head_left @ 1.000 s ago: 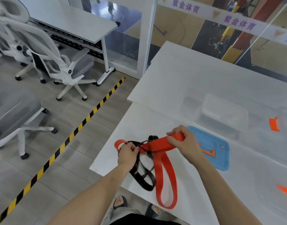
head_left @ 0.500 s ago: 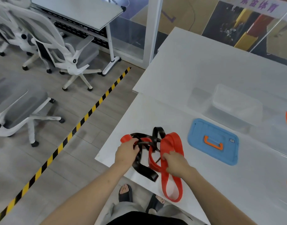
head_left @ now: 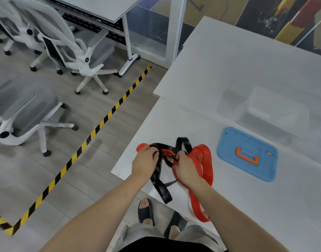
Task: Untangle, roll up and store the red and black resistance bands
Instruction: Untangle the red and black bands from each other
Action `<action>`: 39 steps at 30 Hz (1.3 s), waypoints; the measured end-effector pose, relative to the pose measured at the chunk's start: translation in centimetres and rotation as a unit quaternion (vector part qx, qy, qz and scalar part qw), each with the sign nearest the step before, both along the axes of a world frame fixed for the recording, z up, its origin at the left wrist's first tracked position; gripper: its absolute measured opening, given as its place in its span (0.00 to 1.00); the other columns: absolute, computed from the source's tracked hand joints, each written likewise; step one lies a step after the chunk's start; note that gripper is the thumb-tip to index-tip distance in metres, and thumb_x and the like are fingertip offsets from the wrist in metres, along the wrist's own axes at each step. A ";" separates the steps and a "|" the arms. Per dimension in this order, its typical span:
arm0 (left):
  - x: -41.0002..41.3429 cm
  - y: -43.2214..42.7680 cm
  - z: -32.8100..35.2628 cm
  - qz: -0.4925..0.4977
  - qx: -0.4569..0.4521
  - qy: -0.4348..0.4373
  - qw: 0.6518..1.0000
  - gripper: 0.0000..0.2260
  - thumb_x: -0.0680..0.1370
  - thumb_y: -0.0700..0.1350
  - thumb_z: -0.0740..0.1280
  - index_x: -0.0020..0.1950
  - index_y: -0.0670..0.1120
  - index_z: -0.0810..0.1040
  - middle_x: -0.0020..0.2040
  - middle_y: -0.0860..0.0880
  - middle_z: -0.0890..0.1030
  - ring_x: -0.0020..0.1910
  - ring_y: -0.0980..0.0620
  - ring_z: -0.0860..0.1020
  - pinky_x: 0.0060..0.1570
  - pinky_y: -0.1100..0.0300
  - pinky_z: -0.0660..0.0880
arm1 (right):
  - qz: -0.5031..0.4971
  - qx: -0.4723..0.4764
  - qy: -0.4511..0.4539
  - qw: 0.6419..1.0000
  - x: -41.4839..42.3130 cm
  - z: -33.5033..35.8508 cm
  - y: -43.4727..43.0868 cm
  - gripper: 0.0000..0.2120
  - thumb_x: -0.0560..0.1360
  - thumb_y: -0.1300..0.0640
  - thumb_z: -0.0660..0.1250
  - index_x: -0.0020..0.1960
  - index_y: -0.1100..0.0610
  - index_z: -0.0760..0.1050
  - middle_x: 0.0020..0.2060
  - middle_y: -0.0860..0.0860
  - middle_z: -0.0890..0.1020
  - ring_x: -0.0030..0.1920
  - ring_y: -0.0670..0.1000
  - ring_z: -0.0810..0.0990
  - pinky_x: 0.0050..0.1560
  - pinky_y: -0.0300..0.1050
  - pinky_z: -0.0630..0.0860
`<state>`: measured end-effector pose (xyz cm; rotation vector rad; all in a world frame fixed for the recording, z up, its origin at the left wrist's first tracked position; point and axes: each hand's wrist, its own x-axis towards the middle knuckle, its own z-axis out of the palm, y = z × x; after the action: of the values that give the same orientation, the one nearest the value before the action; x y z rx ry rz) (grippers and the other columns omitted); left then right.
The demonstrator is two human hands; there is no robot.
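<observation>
A red band [head_left: 207, 160] and a black band [head_left: 158, 180] lie knotted together at the near left corner of the white table [head_left: 228, 73]. My left hand [head_left: 144, 161] grips the tangle where a black strand crosses a red end loop. My right hand [head_left: 185, 167] is closed on the red band near the knot. Loops of red band hang past the table's front edge below my right wrist. A black loop droops over the edge between my forearms.
A blue lid with an orange handle [head_left: 247, 154] lies flat to the right of the bands. Behind it stands a clear plastic box [head_left: 276, 110]. Office chairs [head_left: 74, 50] and yellow-black floor tape [head_left: 94, 130] are to the left. My sandalled feet [head_left: 146, 210] are under the table edge.
My right hand dropped from holding the red band stretched above the table and came in close to my left hand at the knot. The view has tilted further down.
</observation>
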<state>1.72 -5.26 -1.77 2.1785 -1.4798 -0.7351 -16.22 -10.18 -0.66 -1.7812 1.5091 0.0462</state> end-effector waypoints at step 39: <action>0.0 -3.2 -0.5 0.118 0.005 0.235 0.965 0.12 0.83 0.41 0.65 0.66 0.50 0.79 0.56 0.45 0.84 0.54 0.45 0.82 0.54 0.55 0.77 | -0.203 -0.111 -0.241 0.942 -5.6 9.0 -0.1 0.05 0.82 0.57 0.69 0.48 0.50 0.76 0.39 0.44 0.81 0.39 0.41 0.77 0.46 0.40 0.74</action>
<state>1.72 -8.46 -2.28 1.9579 -0.9608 -1.0787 -21.80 -10.24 8.36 -1.4620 1.5157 -0.7405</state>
